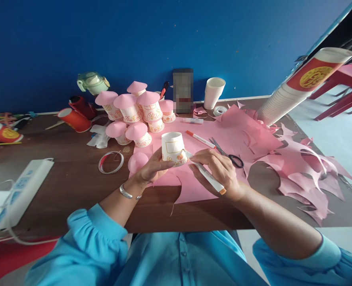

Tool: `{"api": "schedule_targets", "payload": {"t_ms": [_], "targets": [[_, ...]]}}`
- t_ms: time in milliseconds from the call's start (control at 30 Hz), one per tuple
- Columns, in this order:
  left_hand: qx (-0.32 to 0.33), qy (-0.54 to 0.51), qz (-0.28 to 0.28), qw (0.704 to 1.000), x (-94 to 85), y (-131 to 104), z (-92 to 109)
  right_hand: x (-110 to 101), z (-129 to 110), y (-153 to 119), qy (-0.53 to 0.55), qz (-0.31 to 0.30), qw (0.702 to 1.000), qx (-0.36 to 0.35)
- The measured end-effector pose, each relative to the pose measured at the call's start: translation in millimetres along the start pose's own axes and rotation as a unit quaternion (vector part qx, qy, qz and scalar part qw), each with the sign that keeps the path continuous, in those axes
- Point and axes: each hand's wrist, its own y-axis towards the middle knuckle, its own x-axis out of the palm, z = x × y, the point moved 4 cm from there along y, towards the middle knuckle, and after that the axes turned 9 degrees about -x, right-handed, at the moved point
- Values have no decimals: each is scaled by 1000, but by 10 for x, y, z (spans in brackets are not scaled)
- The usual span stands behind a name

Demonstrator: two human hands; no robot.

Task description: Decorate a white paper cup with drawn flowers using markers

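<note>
A white paper cup (172,143), upside down, is gripped low on its left side by my left hand (154,167). On its wall are a yellow-brown drawn rectangle and, lower down, orange and red flower drawings. Between the fingers of my right hand (219,171) is a white marker (210,180) with an orange end; its tip is at the cup's right lower side. Pink paper (199,190) lies beneath both hands. Just beyond them rest a second marker with an orange cap (200,139) and black-handled scissors (226,153).
Behind and left stand several decorated cups with pink cone roofs (149,101). A tape roll (110,162) lies left, a power strip (22,194) farther left. White cups (214,93) stand at the wall. Pink paper scraps (301,171) and a tall leaning cup stack (306,85) occupy the right.
</note>
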Motion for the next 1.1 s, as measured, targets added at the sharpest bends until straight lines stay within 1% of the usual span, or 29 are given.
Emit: {"api": "schedule_targets", "payload": {"t_ms": [267, 467, 600, 733, 1100], "targets": [[7, -46, 10, 999, 9, 7, 27, -72, -17, 10, -14, 28, 999, -10], [-13, -49, 19, 999, 39, 18, 26, -72, -7, -16, -24, 21, 999, -12], [-22, -78, 7, 997, 82, 22, 46, -48, 0, -26, -22, 17, 999, -19], [-31, -96, 1, 995, 82, 15, 32, -29, -7, -7, -14, 17, 999, -24], [-31, -90, 4, 995, 101, 17, 53, -22, -16, 13, -17, 14, 1000, -18]]}}
